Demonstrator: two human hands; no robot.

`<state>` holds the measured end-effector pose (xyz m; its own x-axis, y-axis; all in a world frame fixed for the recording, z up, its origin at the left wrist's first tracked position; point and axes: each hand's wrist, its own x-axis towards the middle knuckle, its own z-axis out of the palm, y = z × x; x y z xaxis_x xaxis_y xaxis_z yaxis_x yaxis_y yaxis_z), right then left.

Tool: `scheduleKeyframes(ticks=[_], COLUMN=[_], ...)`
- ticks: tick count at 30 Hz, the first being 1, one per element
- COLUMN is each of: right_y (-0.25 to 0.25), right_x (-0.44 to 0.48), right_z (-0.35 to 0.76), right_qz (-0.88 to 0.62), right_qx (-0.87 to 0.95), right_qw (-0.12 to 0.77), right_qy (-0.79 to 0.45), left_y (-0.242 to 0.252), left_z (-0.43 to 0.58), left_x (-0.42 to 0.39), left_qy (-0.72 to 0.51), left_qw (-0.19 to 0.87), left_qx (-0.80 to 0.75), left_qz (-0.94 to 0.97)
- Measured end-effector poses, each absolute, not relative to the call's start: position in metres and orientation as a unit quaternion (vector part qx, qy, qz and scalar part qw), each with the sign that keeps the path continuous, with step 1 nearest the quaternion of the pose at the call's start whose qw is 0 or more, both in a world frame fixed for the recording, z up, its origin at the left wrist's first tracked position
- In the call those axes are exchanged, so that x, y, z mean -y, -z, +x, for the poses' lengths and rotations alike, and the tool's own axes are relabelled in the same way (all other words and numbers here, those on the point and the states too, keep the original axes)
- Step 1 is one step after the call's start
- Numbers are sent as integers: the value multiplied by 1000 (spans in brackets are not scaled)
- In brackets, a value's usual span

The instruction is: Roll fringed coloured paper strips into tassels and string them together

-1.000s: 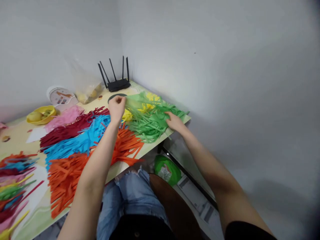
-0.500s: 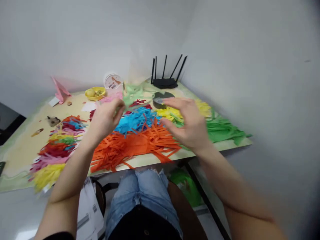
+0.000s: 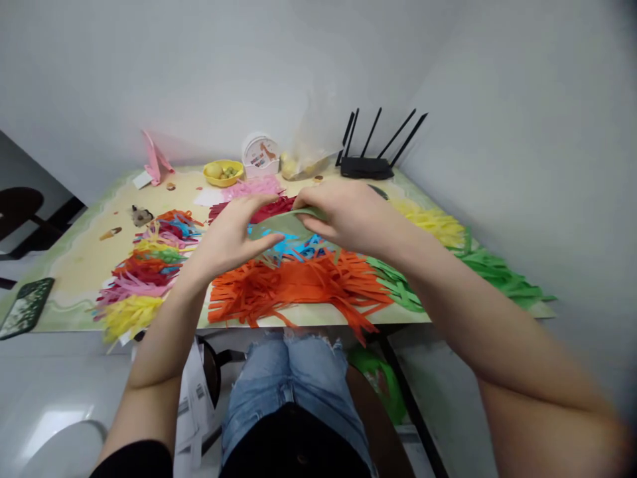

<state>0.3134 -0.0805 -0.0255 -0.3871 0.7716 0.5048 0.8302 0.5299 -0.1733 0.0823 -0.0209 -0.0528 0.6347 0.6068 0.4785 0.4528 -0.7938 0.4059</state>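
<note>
Right hand [image 3: 343, 212] pinching a pale green fringed strip [image 3: 284, 227], forearm angled inward, left hand [image 3: 229, 236] at its other end, thumb and fingers parted, orange fringe [image 3: 298, 282] below the grip, right fingers spread half a second ago

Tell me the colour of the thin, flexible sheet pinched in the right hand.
The thin sheet is pale green, best seen in the head view.

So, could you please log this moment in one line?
left hand: open, near pale green piece | right hand: pinching it | orange fringe: on table
</note>
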Motion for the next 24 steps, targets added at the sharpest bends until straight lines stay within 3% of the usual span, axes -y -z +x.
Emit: scheduleKeyframes(ticks=[7,14,24], right_y=[21,36,52], right_x=[93,97,99], right_z=[333,352,346], right_qz=[-481,-472,-344], right_qx=[800,792,785], right_qw=[354,366,467], right_qy=[-47,-128,-219], left_y=[47,40,41], left_z=[96,83,72], left_x=[15,21,29], left_qy=[-301,-372,-359], left_qw=[377,412,439], left_qx=[-307,-294,-315], left_qz=[820,778,761])
